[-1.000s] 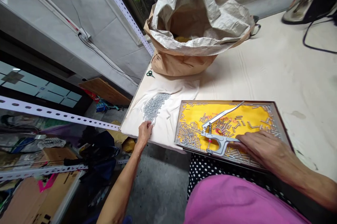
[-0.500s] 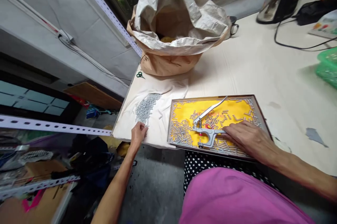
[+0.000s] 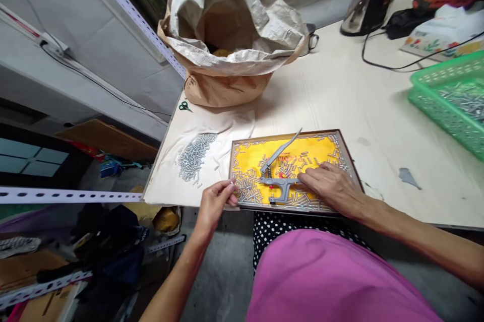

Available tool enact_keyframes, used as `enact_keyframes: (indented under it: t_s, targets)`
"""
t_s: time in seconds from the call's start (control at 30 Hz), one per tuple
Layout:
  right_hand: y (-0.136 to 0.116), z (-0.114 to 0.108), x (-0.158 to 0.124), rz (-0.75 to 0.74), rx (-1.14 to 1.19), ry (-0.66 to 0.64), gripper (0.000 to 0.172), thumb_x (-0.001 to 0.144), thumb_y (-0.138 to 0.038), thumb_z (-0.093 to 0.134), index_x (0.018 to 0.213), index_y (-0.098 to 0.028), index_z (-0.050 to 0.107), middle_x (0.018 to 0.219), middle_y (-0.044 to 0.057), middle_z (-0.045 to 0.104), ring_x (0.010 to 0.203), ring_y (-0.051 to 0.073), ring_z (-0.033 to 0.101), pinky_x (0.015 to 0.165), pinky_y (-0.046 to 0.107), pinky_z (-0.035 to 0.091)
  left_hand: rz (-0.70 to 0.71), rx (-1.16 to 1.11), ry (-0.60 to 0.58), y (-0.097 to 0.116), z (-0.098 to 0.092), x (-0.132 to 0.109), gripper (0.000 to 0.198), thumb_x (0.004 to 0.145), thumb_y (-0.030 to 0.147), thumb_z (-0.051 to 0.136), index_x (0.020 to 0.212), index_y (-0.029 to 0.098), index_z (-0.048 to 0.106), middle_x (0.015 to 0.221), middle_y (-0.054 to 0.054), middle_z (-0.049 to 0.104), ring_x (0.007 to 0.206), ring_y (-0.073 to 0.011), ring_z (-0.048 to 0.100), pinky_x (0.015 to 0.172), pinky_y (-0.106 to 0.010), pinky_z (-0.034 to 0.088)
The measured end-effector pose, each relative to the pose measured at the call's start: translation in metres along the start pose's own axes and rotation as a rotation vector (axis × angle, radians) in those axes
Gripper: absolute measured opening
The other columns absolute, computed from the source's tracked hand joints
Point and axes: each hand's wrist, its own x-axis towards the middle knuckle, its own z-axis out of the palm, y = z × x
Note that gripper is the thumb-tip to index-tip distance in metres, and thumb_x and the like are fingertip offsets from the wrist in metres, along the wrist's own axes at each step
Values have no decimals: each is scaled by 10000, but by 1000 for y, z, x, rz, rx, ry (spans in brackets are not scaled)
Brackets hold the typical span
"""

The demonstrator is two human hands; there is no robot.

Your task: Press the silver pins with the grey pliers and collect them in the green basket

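R hand [image 3: 333,188] grips grey metal pliers [image 3: 282,181] by the rear end, over tray [image 3: 348,158] w/ yellow lining [image 3: 249,155] & loose pins [image 3: 247,191]; long flat lever [image 3: 282,149] angled up, dark spring [image 3: 269,172] under it, red bit [image 3: 271,187] below. L hand [image 3: 215,203] pinches tiny piece [image 3: 232,182] nr tray's L edge, too small to ID.

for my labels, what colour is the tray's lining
The lining is yellow with red lettering, head view.

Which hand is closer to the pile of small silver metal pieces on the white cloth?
Left. Your left hand is below and right of the pile in view, by the yellow-lined rectangular tray; your right hand is farther right, over the tray.
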Motion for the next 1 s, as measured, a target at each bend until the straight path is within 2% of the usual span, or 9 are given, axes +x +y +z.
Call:
enact_keyframes:
  t_s: [0.13,0.23,0.33,0.47,0.6,0.73,1.0]
  targets:
    - [-4,-3,4,4,-20,1,217,988,-108,385,872,-187,549,688,-14,557,618,137,448,738,313,287,-48,-75,-101,-5,49,-11,532,665,508,790,993,132,607,740,-60,740,497,-121,628,487,-221,489]
    - [-7,-4,6,23,-33,31,214,986,-99,389,891,-190,558,691,-17,562,628,138,445,749,317,289,-56,-91,-102,-9,65,-9,513,663,502,798,954,141,579,718,-63,738,499,-127,636,469,-208,465]
    - [-6,-5,8,17,-58,43,221,985,-98,386,886,-193,560,690,-16,565,638,138,440,737,316,288,-59,-84,-88,-10,70,-6,471,671,490,798,915,127,622,670,-48,717,489,-107,611,444,-184,426]
    - [-3,-5,11,9,-91,55,220,993,-125,386,882,-194,563,695,-8,568,646,141,442,707,316,287,-63,-120,-41,-14,73,-3,474,599,485,845,842,116,673,591,-1,658,462,-82,559,402,-170,388]
    - [-3,-2,12,-1,-83,55,230,990,-115,380,872,-191,563,707,0,569,657,148,439,709,318,289,-155,-160,-66,-16,76,-1,464,577,451,877,819,113,671,524,11,637,425,-71,545,444,-168,449]
    - [-5,3,12,-17,-66,42,222,978,-86,385,893,-185,565,722,2,582,657,151,424,707,319,283,-250,-183,-54,-13,79,3,390,620,371,884,800,111,655,553,-9,671,450,-81,599,504,-177,528]
    - [-5,10,11,-11,-83,29,180,982,-106,401,917,-173,555,728,-2,576,669,156,459,710,319,291,-364,-120,-70,-4,82,9,196,762,203,804,768,96,640,542,-35,680,438,-88,631,480,-154,540]
